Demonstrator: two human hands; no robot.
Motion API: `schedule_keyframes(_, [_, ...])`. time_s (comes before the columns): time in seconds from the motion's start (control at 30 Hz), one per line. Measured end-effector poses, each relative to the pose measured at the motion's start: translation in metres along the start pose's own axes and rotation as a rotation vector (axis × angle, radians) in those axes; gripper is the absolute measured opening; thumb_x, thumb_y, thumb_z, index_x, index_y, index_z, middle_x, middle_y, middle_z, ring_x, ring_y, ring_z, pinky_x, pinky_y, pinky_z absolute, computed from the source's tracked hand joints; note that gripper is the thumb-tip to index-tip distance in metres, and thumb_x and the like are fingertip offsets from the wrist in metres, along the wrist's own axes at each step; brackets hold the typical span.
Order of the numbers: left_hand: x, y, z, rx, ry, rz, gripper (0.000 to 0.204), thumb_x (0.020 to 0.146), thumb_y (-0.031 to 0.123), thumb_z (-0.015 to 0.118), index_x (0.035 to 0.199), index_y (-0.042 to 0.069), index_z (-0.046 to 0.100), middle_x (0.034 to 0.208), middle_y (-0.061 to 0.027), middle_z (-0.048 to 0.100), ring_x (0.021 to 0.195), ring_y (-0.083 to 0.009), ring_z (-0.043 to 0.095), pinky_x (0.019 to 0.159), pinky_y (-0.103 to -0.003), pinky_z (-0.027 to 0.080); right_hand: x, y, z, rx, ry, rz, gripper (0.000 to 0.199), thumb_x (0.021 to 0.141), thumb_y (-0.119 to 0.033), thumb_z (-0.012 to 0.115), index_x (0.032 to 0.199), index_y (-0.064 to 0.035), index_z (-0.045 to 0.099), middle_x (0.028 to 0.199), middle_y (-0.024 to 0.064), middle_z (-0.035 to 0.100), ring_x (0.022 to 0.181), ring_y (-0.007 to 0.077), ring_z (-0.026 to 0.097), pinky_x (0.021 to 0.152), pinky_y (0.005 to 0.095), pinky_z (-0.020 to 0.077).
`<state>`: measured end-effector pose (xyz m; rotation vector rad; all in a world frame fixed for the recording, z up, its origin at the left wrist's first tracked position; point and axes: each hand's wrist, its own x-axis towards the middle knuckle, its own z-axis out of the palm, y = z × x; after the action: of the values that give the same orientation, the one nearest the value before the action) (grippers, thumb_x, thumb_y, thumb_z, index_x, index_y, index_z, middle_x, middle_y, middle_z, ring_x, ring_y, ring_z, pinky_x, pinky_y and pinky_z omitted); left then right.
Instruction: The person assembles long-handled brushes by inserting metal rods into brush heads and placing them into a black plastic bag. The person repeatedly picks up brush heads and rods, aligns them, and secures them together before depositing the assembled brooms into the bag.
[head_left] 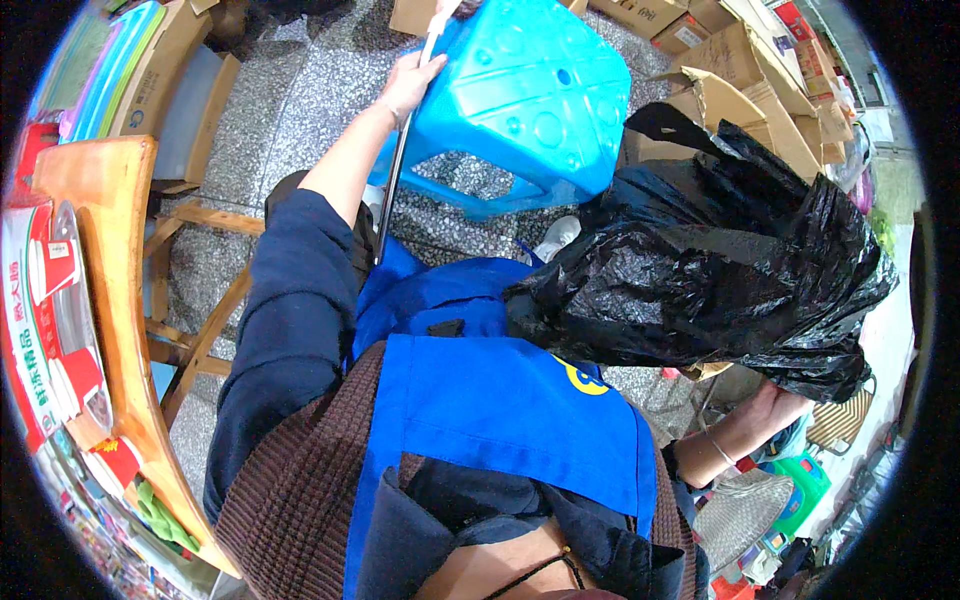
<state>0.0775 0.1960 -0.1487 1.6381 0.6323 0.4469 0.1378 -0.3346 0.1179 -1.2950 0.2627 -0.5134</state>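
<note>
My left hand [408, 88], far out in front of me, is closed around a thin pole [397, 170], white at its far part and dark toward my lap. The kind of tool is not clear; its far end runs to the top edge. Right beside that hand stands a bright blue plastic stool [545, 100], with a moulded square top. My right hand [778, 408], low on the right, grips the edge of a large crumpled black plastic bag [690, 270]. The bag spreads over my right side and partly hides the fingers.
A wooden table [115, 230] with red and white packages [45, 330] stands at the left. Opened cardboard boxes [740, 70] are heaped at the far right. A speckled floor [305, 80] lies between, and a green plastic thing [802, 490] sits near my right arm.
</note>
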Motion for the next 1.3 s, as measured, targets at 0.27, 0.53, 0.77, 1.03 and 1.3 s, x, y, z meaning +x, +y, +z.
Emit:
schedule_keyframes(0.27, [-0.020,0.073,0.012,0.889,-0.023,0.316,0.040,0.090,0.045,0.051,0.097,0.006,0.055,0.079,-0.0214,0.064,0.072,-0.0388,0.063,0.068,-0.048,0.050,-0.004,0.020,-0.048,-0.619,-0.539,-0.769,0.056,0.079,-0.002,0.061,0.130,0.0086,0.040,0.131,0.0156,0.048,0.115,0.0228,0.046,0.103,0.0335,0.0320])
schedule_keyframes(0.53, [-0.082,-0.008,0.110,1.176,-0.476,0.321,0.021,0.091,0.023,0.041,0.100,0.007,0.052,0.075,-0.0158,0.067,0.068,-0.0337,0.066,0.061,-0.049,0.052,0.016,0.016,-0.051,0.207,-0.185,0.130,0.043,0.097,-0.018,0.043,0.135,0.0012,0.041,0.139,0.0137,0.044,0.123,0.0266,0.045,0.106,0.0441,0.0355])
schedule_keyframes(0.77, [-0.109,-0.070,0.151,1.082,-0.587,0.282,0.016,0.088,0.015,0.044,0.094,0.004,0.055,0.078,-0.0153,0.067,0.071,-0.0327,0.067,0.063,-0.045,0.053,0.045,0.023,-0.078,0.686,-1.011,0.419,0.045,0.097,-0.026,0.044,0.133,0.0005,0.044,0.140,0.0143,0.043,0.126,0.0281,0.043,0.111,0.0450,0.0272])
schedule_keyframes(1.03, [-0.083,-0.013,0.119,1.141,-0.462,0.312,0.019,0.090,0.016,0.041,0.100,0.009,0.056,0.078,-0.0140,0.067,0.071,-0.0321,0.067,0.061,-0.045,0.053,0.046,0.026,-0.066,0.403,-0.527,0.245,0.042,0.096,-0.028,0.046,0.130,-0.0025,0.048,0.131,0.0130,0.051,0.119,0.0277,0.049,0.105,0.0451,0.0366])
schedule_keyframes(1.3, [-0.044,0.022,-0.026,1.003,0.105,0.093,0.026,0.078,0.011,0.048,0.101,0.009,0.060,0.095,-0.0210,0.062,0.089,-0.0405,0.061,0.081,-0.050,0.048,0.016,0.034,0.042,0.192,-0.425,0.247,0.040,0.092,-0.022,0.052,0.125,-0.0007,0.051,0.124,0.0128,0.056,0.109,0.0262,0.056,0.098,0.0430,0.0440])
